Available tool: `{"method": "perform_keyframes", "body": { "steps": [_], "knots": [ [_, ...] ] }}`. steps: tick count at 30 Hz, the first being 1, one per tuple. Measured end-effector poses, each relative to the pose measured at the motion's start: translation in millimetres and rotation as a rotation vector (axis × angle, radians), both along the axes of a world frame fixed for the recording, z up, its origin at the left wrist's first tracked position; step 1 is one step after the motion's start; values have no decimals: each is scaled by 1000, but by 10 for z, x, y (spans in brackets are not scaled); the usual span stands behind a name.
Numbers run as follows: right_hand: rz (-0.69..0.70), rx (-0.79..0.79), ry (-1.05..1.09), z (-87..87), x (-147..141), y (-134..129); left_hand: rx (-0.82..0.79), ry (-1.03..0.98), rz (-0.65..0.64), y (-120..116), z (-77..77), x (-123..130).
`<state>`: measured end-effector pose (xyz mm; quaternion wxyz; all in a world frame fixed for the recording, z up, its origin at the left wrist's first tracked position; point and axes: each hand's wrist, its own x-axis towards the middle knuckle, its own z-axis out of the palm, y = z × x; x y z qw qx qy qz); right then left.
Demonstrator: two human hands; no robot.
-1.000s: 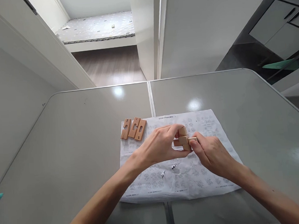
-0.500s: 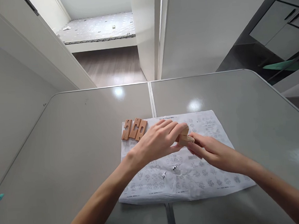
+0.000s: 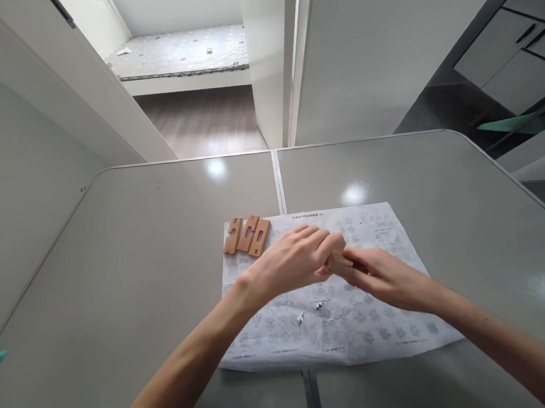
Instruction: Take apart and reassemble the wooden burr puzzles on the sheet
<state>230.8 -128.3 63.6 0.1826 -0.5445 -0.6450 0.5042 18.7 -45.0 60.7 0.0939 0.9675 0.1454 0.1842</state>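
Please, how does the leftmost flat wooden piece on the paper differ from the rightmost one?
The leftmost piece has a cut-out that opens through its edge; the rightmost piece has a closed slot. The rightmost piece lies nearer the left hand than the leftmost piece. Both are flat, brown wood and lie on the printed paper.

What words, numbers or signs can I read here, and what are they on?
"2": on the right-hand flat wooden piece.
Left flat piece and middle flat piece: marks too small to read surely.
Printed sheet: heading and captions, too small and blurred.
Held wooden pieces: no text I can make out.
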Motion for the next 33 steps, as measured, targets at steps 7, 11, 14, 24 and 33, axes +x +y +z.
{"method": "perform_keyframes", "body": {
  "steps": [7,11,14,24,33],
  "knots": [
    [-42,-18,-12,-198,-50,-48,-141,72,-11,-12,-152,13],
    [-65,-8,-27,-269,-76,-59,-171,101,-13,3,-211,16],
    [-79,5,-33,-276,-96,-68,-191,95,-12,25,-233,15],
    [-119,32,-73,-292,-139,-102,-195,125,13,19,-225,13],
    [-131,98,-125,-306,-158,-137,-178,116,4,17,-253,20]
  ]
}}
